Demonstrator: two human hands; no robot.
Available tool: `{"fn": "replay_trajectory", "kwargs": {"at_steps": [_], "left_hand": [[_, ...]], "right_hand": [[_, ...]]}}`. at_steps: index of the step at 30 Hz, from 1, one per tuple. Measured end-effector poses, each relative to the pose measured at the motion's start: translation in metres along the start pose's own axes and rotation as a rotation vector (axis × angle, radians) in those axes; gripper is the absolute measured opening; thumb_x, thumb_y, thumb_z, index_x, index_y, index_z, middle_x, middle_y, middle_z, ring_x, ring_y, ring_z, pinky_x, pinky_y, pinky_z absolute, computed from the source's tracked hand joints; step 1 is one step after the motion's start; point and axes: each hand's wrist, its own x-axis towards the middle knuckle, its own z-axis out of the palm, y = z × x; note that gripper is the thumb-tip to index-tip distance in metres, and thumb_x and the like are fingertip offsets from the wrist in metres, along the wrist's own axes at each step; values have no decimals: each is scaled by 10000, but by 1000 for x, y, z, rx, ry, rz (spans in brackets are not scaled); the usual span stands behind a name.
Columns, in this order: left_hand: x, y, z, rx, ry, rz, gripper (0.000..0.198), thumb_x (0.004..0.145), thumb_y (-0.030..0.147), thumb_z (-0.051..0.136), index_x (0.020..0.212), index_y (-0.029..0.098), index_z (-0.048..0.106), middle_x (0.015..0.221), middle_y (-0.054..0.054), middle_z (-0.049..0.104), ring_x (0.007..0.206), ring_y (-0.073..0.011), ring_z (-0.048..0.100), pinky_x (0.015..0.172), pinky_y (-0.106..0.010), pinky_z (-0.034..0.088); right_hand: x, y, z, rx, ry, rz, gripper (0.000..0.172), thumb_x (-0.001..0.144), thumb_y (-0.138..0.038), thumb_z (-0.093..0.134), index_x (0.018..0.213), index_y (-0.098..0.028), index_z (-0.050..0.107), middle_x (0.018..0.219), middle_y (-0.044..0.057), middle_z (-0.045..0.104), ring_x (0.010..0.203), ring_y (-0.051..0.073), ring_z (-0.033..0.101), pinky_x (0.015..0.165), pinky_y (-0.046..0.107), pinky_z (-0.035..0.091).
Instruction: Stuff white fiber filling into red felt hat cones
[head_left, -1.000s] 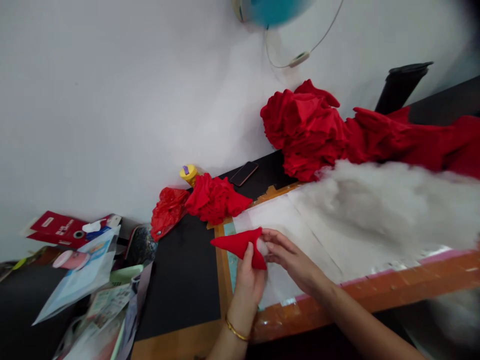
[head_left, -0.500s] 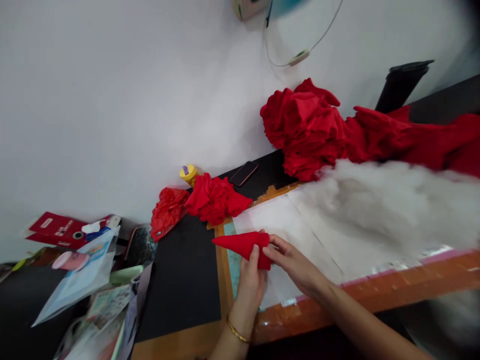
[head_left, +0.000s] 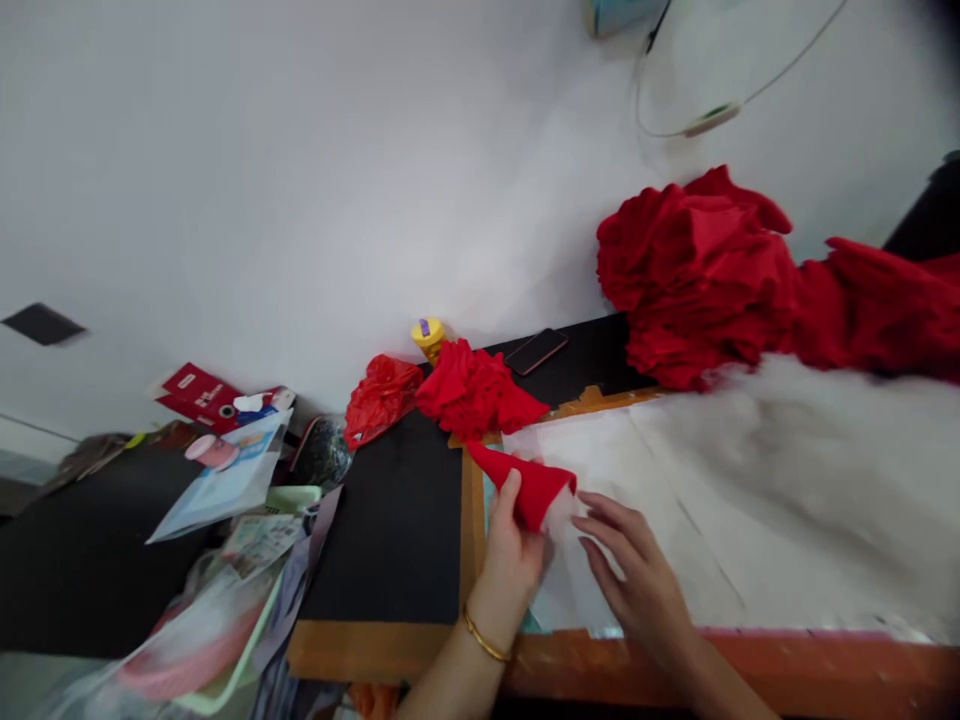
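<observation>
My left hand [head_left: 517, 535] is closed around a red cloth cone [head_left: 529, 485], its thumb lying along the near side. The cone's point is toward the upper left, and its wide mouth faces right. White fluffy stuffing [head_left: 559, 512] shows at that mouth. Beside it is my right hand [head_left: 630, 560], fingers stretched and apart, the tips at the edge of the stuffing; whether they touch it I cannot tell. A large heap of white stuffing [head_left: 817, 480] lies to the right on the white-covered table [head_left: 600, 450].
Behind are a big pile of red cloth pieces [head_left: 697, 270], a smaller red pile [head_left: 476, 390], a red plastic bag [head_left: 382, 395], a yellow-lidded container [head_left: 429, 340] and a phone [head_left: 537, 351]. A green basket [head_left: 247, 650] holding bags stands at lower left.
The camera view has shifted left. My right hand has let go of the cone's wide end and moved right of it. The cone's mouth has turned, and white stuffing now shows there.
</observation>
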Motion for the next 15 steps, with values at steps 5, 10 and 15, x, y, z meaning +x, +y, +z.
{"fn": "replay_trajectory", "kwargs": {"at_steps": [5,10,15], "left_hand": [[-10,-16,1,93,-122,-28,662,704,324,812,1298,167,564,1020,-103,729,910,-230,695,876,-348,530],[-20,-23,0,198,-147,2,731,688,220,822,1352,191,517,995,-71,724,852,-188,685,832,-304,527],[-15,-11,0,124,-102,-3,548,702,261,814,1202,154,615,1018,-91,732,870,-200,693,853,-321,529]], "right_hand": [[3,5,2,-45,-60,-155,431,929,-98,510,1313,-282,576,1100,92,677,1015,237,642,839,375,584],[8,2,10,-64,-83,-137,491,915,-82,455,1375,-238,523,1244,128,636,1176,292,571,950,490,542],[6,-3,-3,28,-153,-58,444,914,-59,449,1304,-244,550,1211,125,636,1107,253,603,883,419,568]]}}
